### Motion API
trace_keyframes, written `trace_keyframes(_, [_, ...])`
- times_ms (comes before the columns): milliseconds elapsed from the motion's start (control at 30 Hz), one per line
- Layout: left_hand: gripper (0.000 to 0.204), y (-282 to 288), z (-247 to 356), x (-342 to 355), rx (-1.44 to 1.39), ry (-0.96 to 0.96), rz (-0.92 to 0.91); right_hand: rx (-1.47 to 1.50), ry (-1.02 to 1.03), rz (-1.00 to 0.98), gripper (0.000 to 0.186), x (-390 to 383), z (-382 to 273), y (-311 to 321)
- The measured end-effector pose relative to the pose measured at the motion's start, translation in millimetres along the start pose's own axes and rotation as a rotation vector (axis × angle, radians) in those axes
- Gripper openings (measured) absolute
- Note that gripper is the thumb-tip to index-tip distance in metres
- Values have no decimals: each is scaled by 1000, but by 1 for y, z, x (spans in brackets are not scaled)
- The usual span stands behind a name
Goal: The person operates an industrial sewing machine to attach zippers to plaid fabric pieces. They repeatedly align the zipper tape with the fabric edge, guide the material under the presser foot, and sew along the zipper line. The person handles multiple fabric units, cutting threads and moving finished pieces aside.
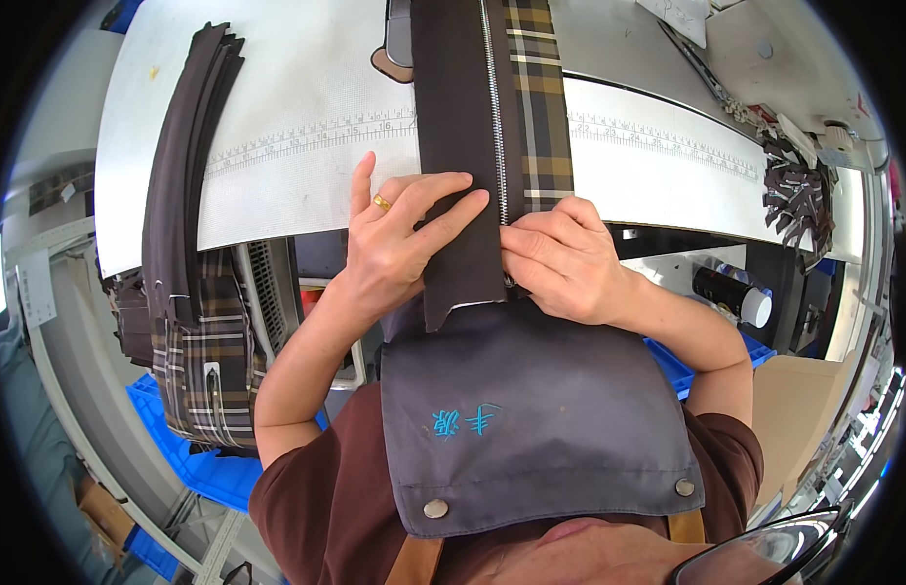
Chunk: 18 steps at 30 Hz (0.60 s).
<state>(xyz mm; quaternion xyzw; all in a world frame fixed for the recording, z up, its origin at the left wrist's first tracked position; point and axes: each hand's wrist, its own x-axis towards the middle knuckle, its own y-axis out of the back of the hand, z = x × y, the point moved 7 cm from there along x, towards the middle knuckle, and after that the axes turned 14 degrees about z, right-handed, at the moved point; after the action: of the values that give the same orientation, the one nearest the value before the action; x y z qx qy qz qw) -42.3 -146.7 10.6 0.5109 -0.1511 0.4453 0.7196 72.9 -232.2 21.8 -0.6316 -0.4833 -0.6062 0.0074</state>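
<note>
A dark brown fabric strip [455, 127] with a silver-toothed zipper [494, 97] along it lies lengthwise before me, its near end hanging past the table edge. Plaid fabric [539, 117] runs along the zipper's right side. My left hand [399, 219] rests on the brown strip with two fingers stretched across it and the little finger raised; its thumb is hidden. Close to the zipper's near end, my right hand [565, 258] has its fingers closed on the edge of the zippered fabric. What lies under its fingertips is covered.
A white table [277, 195] with a printed ruler scale spans the front. Long dark strips [185, 166] drape over its left edge, above plaid pieces [214, 361] and a blue bin [204, 478]. A dark bundle [799, 200] hangs at right, near a black bottle [731, 295] below.
</note>
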Motion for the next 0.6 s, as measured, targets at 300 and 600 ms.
trace_keyframes(300, [45, -3, 2, 4, 56, -56, -155, 206, -74, -73, 27, 6, 12, 20])
trace_keyframes(600, [49, -4, 2, 4, 50, -103, -250, -128, -38, -231, 43, 6, 30, 4])
